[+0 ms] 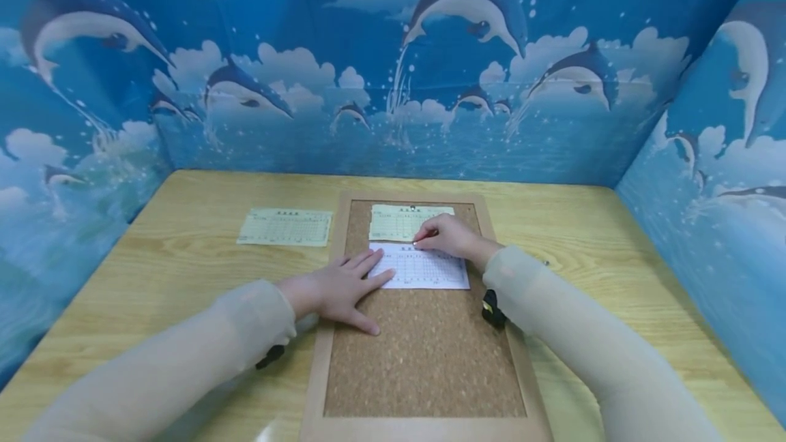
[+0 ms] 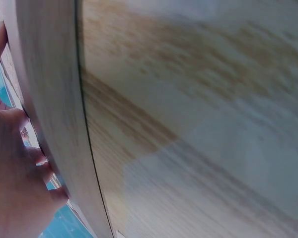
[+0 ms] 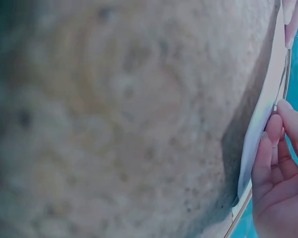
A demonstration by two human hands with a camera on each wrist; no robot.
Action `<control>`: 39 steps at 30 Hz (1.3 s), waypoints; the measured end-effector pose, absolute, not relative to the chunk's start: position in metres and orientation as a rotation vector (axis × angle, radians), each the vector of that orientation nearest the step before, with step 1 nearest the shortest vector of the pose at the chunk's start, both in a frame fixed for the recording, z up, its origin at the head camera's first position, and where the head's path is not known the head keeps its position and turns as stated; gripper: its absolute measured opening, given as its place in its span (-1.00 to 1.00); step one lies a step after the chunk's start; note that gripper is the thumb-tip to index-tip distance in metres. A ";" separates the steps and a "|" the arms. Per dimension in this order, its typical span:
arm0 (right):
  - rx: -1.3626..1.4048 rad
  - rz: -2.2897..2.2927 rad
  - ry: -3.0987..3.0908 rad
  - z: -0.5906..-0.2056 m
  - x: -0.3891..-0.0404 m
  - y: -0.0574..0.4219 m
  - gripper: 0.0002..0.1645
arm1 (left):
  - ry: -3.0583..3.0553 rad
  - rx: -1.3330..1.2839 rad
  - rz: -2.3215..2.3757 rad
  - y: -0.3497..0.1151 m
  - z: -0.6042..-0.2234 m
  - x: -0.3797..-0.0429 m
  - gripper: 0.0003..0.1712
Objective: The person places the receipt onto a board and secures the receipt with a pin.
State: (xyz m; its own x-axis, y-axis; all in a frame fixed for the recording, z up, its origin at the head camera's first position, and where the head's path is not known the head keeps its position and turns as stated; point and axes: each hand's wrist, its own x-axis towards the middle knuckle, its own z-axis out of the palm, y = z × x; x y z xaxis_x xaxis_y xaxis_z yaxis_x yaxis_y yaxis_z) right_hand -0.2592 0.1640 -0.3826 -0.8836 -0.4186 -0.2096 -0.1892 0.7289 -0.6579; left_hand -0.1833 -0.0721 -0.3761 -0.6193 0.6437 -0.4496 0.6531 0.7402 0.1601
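A white printed form [image 1: 430, 271] lies on the corkboard [image 1: 424, 353], just below a pale green form [image 1: 389, 224] with a dark pin [image 1: 413, 208] at its top edge. My left hand [image 1: 346, 288] is spread flat, its fingertips resting on the white form's left side and its thumb on the cork. At the top edge of the white form, my right hand [image 1: 447, 236] pinches a small pushpin, mostly hidden by the fingertips. In the right wrist view the white form [image 3: 260, 119] stands slightly off the cork at its near edge, beside the pinching fingers [image 3: 275, 129].
Left of the board, a second pale green form [image 1: 285, 227] lies on the wooden table [image 1: 184, 251]. A small shiny pin [image 1: 546, 262] sits on the table to the right, near the right sleeve. A dolphin-print cloth [image 1: 331, 135] hangs behind and at both sides.
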 end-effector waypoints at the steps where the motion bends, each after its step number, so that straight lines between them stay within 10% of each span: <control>1: -0.470 -0.933 2.587 -0.382 -0.259 0.164 -0.92 | 2.454 0.980 -0.026 -0.072 -0.376 -0.183 0.18; 39: -0.560 -0.888 2.581 -0.384 -0.264 0.165 -0.89 | 2.449 0.996 -0.033 -0.073 -0.378 -0.186 0.18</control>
State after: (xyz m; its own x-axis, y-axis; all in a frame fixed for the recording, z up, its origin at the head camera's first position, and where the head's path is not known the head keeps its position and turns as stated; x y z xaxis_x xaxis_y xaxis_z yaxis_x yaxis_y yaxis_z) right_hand -0.2641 0.1650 -0.3835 -0.8592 -0.4717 -0.1981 -0.2501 0.7250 -0.6417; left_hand -0.1856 -0.0729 -0.3780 -0.6120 0.6496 -0.4511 0.6616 0.7331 0.1580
